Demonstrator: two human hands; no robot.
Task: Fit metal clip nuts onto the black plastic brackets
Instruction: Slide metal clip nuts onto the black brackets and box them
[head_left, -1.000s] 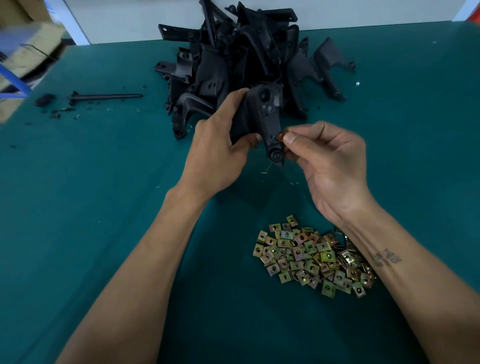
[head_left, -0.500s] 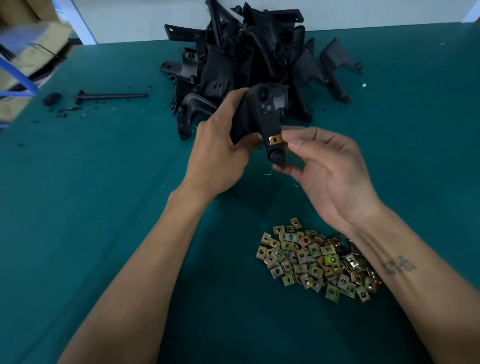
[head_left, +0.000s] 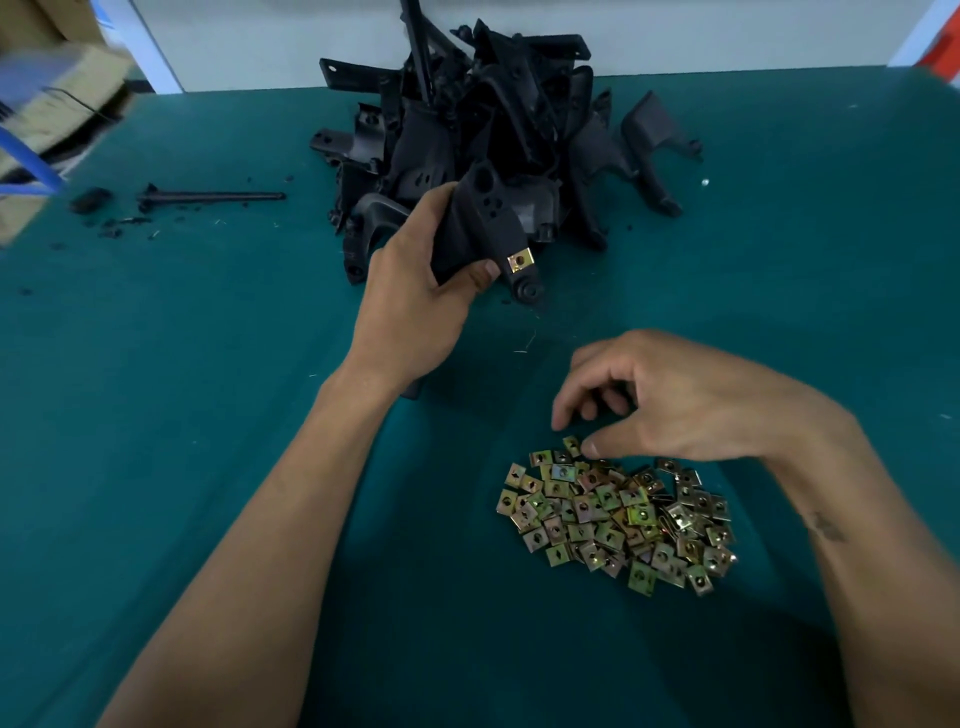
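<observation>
Over nut pile (head_left: 618, 514), right hand (head_left: 675, 400) loose, left hand (head_left: 415, 301) grips bracket (head_left: 483, 228), palm side hidden

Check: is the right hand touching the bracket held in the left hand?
Apart. In the head view, bare green table separates the right hand, low over the clip nut pile, from the bracket.

Teal felt-like table top (head_left: 156, 364) fills most of the view, its far edge running along a pale wall (head_left: 260, 47). Black rod (head_left: 210, 197) and small black crumbs (head_left: 111, 223) lie on the cloth at far left. Blurred cardboard boxes (head_left: 57, 98) on a blue frame (head_left: 31, 161) off the left edge. White post (head_left: 917, 31) and something red (head_left: 945, 47) at top right corner. Light even, soft shadows.
</observation>
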